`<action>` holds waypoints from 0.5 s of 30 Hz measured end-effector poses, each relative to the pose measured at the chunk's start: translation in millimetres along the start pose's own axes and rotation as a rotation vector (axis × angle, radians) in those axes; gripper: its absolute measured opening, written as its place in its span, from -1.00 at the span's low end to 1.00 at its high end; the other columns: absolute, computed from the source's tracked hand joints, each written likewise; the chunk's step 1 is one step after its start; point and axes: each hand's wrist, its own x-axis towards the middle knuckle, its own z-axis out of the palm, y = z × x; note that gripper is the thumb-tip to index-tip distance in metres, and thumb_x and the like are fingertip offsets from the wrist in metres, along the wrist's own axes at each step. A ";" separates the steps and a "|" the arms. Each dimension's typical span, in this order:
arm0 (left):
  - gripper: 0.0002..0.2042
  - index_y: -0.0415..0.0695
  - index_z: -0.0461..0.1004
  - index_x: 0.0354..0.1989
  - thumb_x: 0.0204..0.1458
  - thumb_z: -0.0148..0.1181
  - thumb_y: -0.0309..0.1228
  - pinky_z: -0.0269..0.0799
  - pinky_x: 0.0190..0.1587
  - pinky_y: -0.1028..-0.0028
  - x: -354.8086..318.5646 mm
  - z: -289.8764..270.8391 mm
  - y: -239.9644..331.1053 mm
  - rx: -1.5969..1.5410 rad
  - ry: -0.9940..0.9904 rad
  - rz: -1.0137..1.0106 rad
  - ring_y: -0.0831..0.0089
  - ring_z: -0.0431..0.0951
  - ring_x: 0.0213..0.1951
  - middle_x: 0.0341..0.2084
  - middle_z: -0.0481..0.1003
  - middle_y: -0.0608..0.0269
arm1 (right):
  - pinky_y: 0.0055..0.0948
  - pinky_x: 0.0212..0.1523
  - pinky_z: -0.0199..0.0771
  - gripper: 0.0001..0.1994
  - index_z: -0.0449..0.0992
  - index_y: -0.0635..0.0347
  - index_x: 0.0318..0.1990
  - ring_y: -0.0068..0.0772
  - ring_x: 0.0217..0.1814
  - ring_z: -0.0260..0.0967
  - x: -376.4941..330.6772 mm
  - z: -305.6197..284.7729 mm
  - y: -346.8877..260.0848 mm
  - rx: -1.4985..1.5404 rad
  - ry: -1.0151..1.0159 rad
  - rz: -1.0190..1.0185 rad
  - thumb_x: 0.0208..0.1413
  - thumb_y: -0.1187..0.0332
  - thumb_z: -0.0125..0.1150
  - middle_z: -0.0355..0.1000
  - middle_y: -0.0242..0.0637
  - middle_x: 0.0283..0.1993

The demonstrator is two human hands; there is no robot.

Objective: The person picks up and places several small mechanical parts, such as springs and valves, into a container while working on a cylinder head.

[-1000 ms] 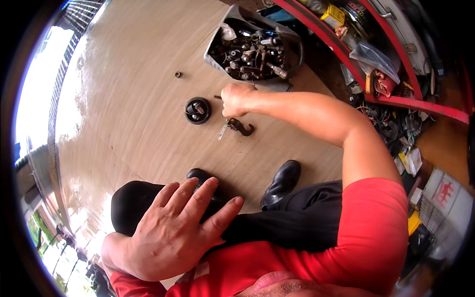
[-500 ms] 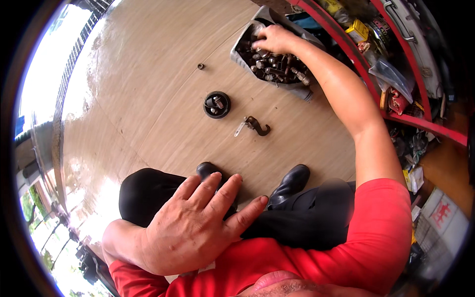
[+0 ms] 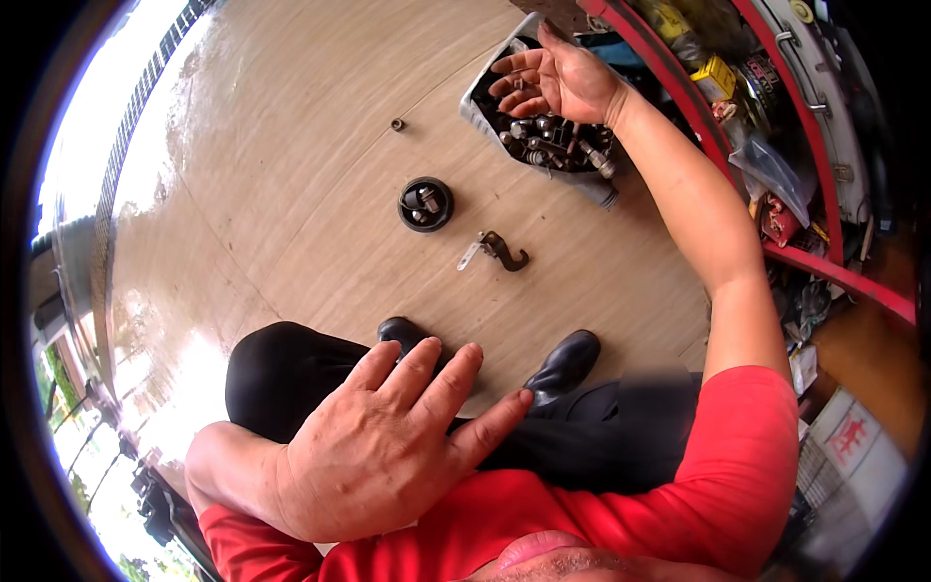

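My right hand (image 3: 567, 82) is turned palm up over a grey cut-open container (image 3: 477, 114) at the far right of the floor. Its fingers are apart and slightly curled, and a small metal nut (image 3: 521, 84) appears to lie on them. Below the hand, the container holds a heap of dark, greasy bolts, nuts and fittings (image 3: 548, 141). My left hand (image 3: 388, 436) hovers over my lap, palm down, with its fingers spread and nothing in them.
On the tan floor stand a round black dish (image 3: 402, 218) with several metal pieces, a hook-shaped bracket (image 3: 504, 252) and a lone nut (image 3: 398, 124). A red-framed shelf (image 3: 669, 92) full of packages lines the right side. My black shoes (image 3: 565, 361) are close by.
My right hand has lifted from the heap of hardware and turned from palm down to palm up, moving slightly right. My left hand stays nearly still.
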 end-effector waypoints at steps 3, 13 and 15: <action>-0.37 0.03 0.37 0.24 -0.08 0.29 -0.14 0.38 0.05 0.17 1.2 1.0 -0.4 -0.002 0.004 0.000 0.06 0.42 0.05 0.08 0.36 -0.04 | -0.27 0.05 0.55 -0.21 0.35 0.37 0.16 -0.10 0.04 0.50 -0.4 -1.2 -1.1 0.010 -0.009 -0.001 0.31 -0.29 -0.38 0.45 0.04 0.07; -0.36 0.04 0.36 0.25 -0.07 0.29 -0.13 0.37 0.08 0.16 3.5 -1.1 4.6 -0.015 -0.023 -0.012 0.05 0.43 0.06 0.08 0.36 -0.05 | -0.27 0.10 0.55 -0.46 0.34 0.39 0.17 -0.08 0.10 0.49 -10.9 7.2 0.8 0.056 -0.097 -0.048 0.38 0.02 -0.20 0.45 0.06 0.10; -0.36 0.04 0.35 0.25 -0.07 0.29 -0.13 0.37 0.08 0.16 4.2 -2.3 5.2 -0.013 -0.030 -0.007 0.05 0.43 0.06 0.08 0.36 -0.05 | -0.28 0.11 0.56 -0.61 0.35 0.41 0.14 -0.07 0.11 0.49 -13.4 6.6 2.4 -0.033 -0.085 -0.093 0.38 0.24 -0.11 0.46 0.07 0.08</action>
